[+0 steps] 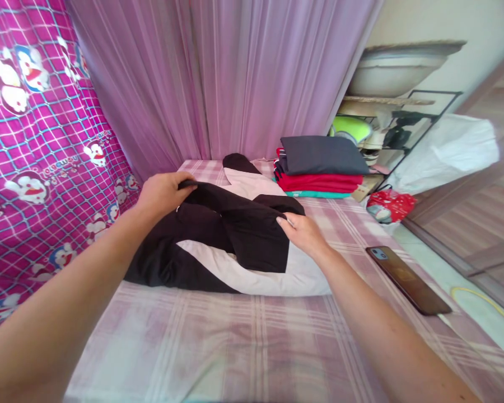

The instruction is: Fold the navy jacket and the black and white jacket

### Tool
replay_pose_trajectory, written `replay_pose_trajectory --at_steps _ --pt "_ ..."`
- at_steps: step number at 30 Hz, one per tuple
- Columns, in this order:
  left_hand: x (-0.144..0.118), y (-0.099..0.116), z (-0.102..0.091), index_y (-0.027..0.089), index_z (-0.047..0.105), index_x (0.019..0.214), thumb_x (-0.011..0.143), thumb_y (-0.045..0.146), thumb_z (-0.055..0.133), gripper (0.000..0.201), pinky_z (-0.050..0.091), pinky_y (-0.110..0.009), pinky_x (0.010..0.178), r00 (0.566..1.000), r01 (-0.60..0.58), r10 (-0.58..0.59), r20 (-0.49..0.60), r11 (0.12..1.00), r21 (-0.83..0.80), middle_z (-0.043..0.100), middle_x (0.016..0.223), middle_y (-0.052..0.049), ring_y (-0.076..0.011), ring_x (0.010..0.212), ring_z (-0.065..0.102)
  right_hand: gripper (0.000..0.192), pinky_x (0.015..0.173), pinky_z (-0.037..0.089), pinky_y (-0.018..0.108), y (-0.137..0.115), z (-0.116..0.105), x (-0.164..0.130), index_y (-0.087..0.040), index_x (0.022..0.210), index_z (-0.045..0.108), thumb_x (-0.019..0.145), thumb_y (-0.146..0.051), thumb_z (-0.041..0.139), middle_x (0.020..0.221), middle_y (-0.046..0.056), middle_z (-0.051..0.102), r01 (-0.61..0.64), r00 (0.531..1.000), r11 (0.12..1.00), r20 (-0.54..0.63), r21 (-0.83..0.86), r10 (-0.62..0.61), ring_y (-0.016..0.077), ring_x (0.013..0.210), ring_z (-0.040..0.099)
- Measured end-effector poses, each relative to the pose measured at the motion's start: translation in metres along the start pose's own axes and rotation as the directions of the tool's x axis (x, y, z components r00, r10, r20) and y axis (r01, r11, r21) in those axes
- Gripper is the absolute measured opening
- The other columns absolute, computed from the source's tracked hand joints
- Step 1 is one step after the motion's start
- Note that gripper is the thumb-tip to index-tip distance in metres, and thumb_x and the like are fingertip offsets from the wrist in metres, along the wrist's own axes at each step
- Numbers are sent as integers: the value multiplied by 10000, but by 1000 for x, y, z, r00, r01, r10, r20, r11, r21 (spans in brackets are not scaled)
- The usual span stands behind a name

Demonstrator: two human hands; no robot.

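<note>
- Pale mauve and white plaid covers the sheet (pixel 252 341), which spreads across the whole work surface and shows soft wrinkles near the front.
- On the middle of it lies a black and white garment (pixel 258 240), partly bunched, one black-ended part pointing toward the back.
- The left hand (pixel 163 193) pinches a black edge of the garment, thumb and fingers closed on the cloth.
- The right hand (pixel 302 232) grips the same black piece farther right, fingers narrowed on its edge, so the cloth stretches between the two hands.
- Behind the garment, to the right, sits a stack of folded clothes (pixel 319 182): dark grey on top, red beneath, teal at the bottom.
- Near the right edge of the sheet a brown phone (pixel 407 279) lies face down, a pale cable (pixel 447 321) at its near end.
- Purple curtain (pixel 243 84) hangs in folds across the back; on the left hangs a magenta cloth (pixel 67 140) with a white and blue grid and cartoon figures.
- At the right, a dark metal rack (pixel 434 118) stands below a pale basin (pixel 395 73), with a white bag (pixel 453 148) beside it and a red bag (pixel 390 204) lower down.
- Wood-grain panels (pixel 479 179) line the far right, above a pale floor (pixel 428 252) where a yellow cord (pixel 487 302) curves.
</note>
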State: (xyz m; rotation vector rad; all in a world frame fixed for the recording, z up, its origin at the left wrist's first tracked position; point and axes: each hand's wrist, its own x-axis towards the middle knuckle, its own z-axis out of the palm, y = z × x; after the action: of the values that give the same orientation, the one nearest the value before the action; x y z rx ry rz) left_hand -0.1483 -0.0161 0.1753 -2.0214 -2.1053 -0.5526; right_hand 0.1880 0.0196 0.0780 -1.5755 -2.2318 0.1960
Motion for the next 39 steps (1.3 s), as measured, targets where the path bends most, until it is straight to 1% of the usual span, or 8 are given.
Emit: replay_pose_trajectory --at_steps 5,9,15,22,29,34,36,39 --pt "11 13 -12 261 720 1096 881 405 538 316 475 -302 845 994 -60 55 -94 997 -51 751 1007 -1 -204 957 670 330 759 477 298 3 -4 -7 -248 1162 694 900 -389 550 1035 52 757 -17 1000 998 14 61 16 243 951 694" --pt "-7 0 -16 228 715 1060 875 389 534 305 473 -260 849 995 -60 43 -93 982 -181 750 958 26 -142 885 652 561 848 509 353 3 -6 -16 -251 1320 606 775 -340 704 1180 62 721 -15 994 1000 104 23 13 284 1054 674" --pt "-50 -43 -7 209 674 1090 841 545 479 462 474 -326 983 970 -48 115 213 954 -294 742 1109 1 -166 1019 650 604 956 498 394 14 3 -37 -250 1369 562 779 -289 682 1318 66 650 95 977 993 184 74 -107 274 1148 636" --pt "-104 -72 51 323 723 1059 737 411 460 426 376 -409 1129 854 -205 238 462 971 -121 662 1314 37 -243 1277 557 758 1081 424 450 37 4 -51 -252 1476 454 768 -369 698 1461 94 527 261 916 955 276 138 -290 281 1295 536" --pt "-86 -72 38 336 654 1246 703 397 476 575 329 -539 1145 767 -201 168 619 979 -18 567 1423 21 -277 1372 463 622 1153 347 459 -1 -30 -24 -287 1464 474 894 -518 568 1539 55 431 295 914 945 248 139 -322 275 1403 411" --pt "-63 -14 48 209 571 1371 898 346 310 557 343 -384 1151 857 -220 195 477 975 -3 541 1456 -39 -197 1342 499 509 1171 260 521 -78 3 7 -261 1470 460 988 -423 434 1567 75 384 353 929 934 101 53 -356 273 1441 340" --pt "-63 12 73 219 517 1419 937 373 321 542 311 -505 1155 935 -137 102 339 987 82 483 1504 -67 -259 1390 439 506 1185 192 551 -99 30 11 -270 1474 449 993 -428 431 1580 75 359 377 917 926 132 19 -376 271 1460 299" --pt "-68 29 114 212 437 1477 962 423 318 569 215 -638 1151 962 -15 -27 273 989 149 386 1563 -120 -322 1442 345 532 1191 145 573 -109 65 9 -247 1473 449 996 -476 396 1581 93 355 375 895 927 259 -1 -362 274 1473 268"
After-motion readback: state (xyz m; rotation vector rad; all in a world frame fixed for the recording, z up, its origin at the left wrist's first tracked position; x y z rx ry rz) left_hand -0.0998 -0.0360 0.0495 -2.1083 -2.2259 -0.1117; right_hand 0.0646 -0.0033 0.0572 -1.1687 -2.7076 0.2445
